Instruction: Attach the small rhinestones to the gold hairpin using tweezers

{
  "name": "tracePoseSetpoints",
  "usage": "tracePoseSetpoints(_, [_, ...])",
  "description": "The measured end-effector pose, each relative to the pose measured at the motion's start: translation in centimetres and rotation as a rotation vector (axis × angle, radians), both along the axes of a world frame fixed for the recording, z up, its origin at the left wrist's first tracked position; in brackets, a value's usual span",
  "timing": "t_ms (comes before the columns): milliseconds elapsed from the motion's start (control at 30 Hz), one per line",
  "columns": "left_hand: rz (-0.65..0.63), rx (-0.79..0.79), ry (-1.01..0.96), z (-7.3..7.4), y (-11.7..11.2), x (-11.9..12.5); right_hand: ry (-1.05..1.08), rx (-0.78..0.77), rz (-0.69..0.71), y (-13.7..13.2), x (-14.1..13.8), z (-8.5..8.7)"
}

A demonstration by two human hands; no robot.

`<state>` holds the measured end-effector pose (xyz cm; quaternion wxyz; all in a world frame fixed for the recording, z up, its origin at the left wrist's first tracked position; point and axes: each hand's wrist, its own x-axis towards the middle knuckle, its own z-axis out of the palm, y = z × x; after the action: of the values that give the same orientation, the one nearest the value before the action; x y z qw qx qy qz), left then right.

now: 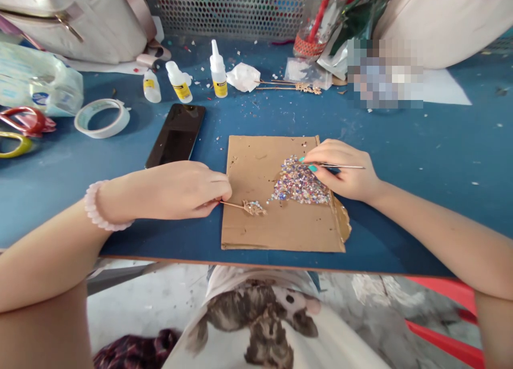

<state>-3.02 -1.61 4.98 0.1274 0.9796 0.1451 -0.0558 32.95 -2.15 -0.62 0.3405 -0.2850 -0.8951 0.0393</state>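
My left hand (196,190) is closed on the thin stem of a gold hairpin-like stick (253,207), whose branched tip carries small shiny stones and rests over the cardboard sheet (244,232). Between the thumb and fingers of my right hand (342,168) is a pair of slim metal tweezers (348,167). Their points reach into a heap of small multicoloured rhinestones (298,184) on the cardboard's right half. Whether the tweezers grip a stone is too small to tell.
A black phone (176,135) lies left of the cardboard. Behind stand several small glue bottles (219,77) with yellow labels. A tape roll (102,118) and scissors (28,122) lie at left. More gold sticks (280,85), a bag (80,21) and a red-lidded bottle (318,24) are at the back.
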Motion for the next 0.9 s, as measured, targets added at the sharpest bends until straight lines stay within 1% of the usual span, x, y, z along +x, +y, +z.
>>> tracePoseSetpoints(100, [0.031, -0.057, 0.000, 0.1, 0.1, 0.1, 0.004, 0.000, -0.002, 0.0, 0.1, 0.0])
tracePoseSetpoints(233, [0.087, -0.195, -0.009, 0.3, 0.2, 0.2, 0.007, -0.001, 0.000, 0.0, 0.1, -0.1])
tracePoseSetpoints(433, [0.096, -0.337, -0.005, 0.3, 0.5, 0.3, 0.029, -0.015, 0.006, 0.0, 0.0, -0.1])
tracePoseSetpoints(567, [0.104, -0.401, -0.032, 0.3, 0.1, 0.7, 0.071, -0.054, -0.005, -0.8, -0.3, 0.4])
tracePoseSetpoints(633, [0.110, -0.420, -0.042, 0.3, -0.2, 1.0, 0.115, -0.124, -0.024, -1.7, -0.7, 0.7])
tracePoseSetpoints(733, [0.129, -0.451, -0.043, 0.2, -0.4, 1.4, 0.248, -0.307, -0.058, -3.3, -1.6, 1.3])
tracePoseSetpoints(800, [0.140, -0.466, -0.049, 0.1, -0.4, 1.5, 0.292, -0.402, -0.058, -4.3, -2.2, 1.7])
tracePoseSetpoints(900, [0.143, -0.459, -0.076, 0.0, -0.5, 1.6, 0.296, -0.485, -0.020, -5.1, -2.7, 2.2])
